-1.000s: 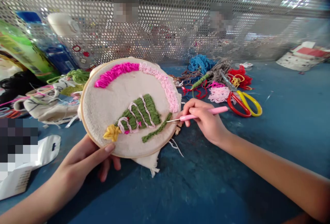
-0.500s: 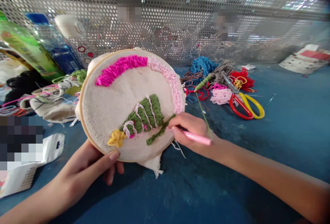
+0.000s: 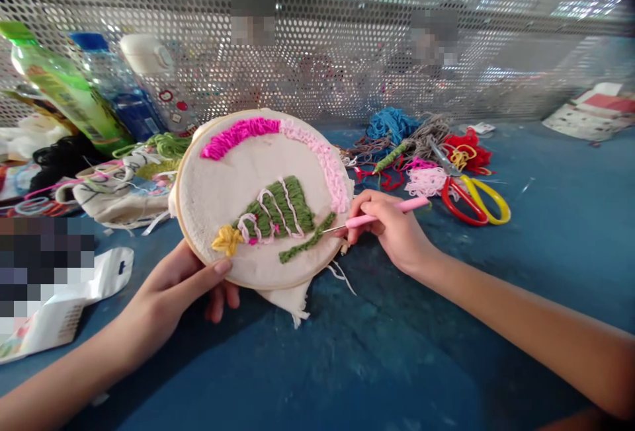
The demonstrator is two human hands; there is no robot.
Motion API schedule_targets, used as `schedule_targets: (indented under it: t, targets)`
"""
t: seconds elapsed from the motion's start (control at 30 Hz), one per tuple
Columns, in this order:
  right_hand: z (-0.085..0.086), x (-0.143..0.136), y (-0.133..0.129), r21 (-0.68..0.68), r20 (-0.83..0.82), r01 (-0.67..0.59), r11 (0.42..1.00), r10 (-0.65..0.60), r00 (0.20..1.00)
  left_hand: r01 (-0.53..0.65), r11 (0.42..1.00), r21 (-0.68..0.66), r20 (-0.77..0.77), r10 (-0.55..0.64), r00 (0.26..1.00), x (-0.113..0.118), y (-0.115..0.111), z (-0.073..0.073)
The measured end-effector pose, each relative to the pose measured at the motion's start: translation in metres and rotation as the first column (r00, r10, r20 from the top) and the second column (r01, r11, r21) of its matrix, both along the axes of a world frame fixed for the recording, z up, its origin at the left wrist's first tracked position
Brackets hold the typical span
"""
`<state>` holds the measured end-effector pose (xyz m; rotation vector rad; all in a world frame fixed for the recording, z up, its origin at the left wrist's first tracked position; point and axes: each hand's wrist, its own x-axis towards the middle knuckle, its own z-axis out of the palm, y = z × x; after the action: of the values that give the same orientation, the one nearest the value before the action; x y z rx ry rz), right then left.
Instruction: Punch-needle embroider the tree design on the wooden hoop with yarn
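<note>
My left hand (image 3: 191, 279) grips the lower left rim of a round embroidery hoop (image 3: 181, 209), thumb in front and fingers behind. Stretched in the hoop is off-white cloth (image 3: 223, 186) bearing a green yarn tree (image 3: 280, 209), a yellow star (image 3: 227, 240) and an arc of magenta and pale pink loops (image 3: 243, 135). A separate dark green yarn line (image 3: 307, 242) runs below the tree. My right hand (image 3: 389, 226) is closed around a pink-handled punch needle (image 3: 387, 211). Its metal tip meets or nearly meets the cloth beside the green line; exact contact I cannot tell.
Scissors with red and yellow handles (image 3: 473, 199) lie right of bundled yarns (image 3: 391, 125). Bottles (image 3: 64, 90) and a white-lidded cup (image 3: 146, 54) stand at the back left. A perforated metal panel (image 3: 317, 54) rises behind the blue table (image 3: 397, 352). A white packet (image 3: 106, 275) lies left.
The hoop has tilted back and sits slightly further right. My right hand has shifted up and right, and the needle's handle now points up to the right, its metal shaft showing.
</note>
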<state>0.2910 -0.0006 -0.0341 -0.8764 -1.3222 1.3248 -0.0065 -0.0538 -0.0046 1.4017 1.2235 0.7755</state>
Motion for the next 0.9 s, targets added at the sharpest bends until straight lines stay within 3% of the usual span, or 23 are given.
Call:
schedule_targets:
  t: [0.2, 0.37, 0.53, 0.73, 0.8, 0.9]
  targets:
    - [0.002, -0.005, -0.005, 0.048, 0.045, 0.006, 0.999, -0.008, 0.999, 0.005, 1.000, 0.029, 0.015, -0.005, 1.000, 0.002, 0.001, 0.000]
    - [0.006, -0.009, -0.012, 0.248, 0.341, -0.071, 0.966, -0.018, 0.940, 0.017, 0.999, 0.039, 0.023, -0.018, 1.000, 0.001, -0.003, 0.001]
    - [0.010, -0.021, -0.023, 0.496, 0.620, -0.192, 0.847, -0.191, 0.761, 0.062, 0.996, 0.063, 0.018, -0.063, 0.998, -0.005, -0.009, -0.002]
    - [0.004, -0.040, -0.016, 0.718, 0.662, -0.304, 0.626, -0.480, 0.575, 0.205, 0.957, 0.206, -0.195, -0.165, 0.967, -0.004, -0.011, 0.008]
    - [0.006, -0.041, -0.010, 0.703, 0.676, -0.319, 0.636, -0.456, 0.580, 0.194, 0.959, 0.205, -0.220, -0.148, 0.964, -0.001, -0.011, 0.013]
    - [0.018, -0.033, -0.004, 0.533, 0.695, -0.294, 0.793, -0.212, 0.688, 0.110, 0.983, 0.145, -0.145, -0.089, 0.985, 0.003, -0.009, 0.017]
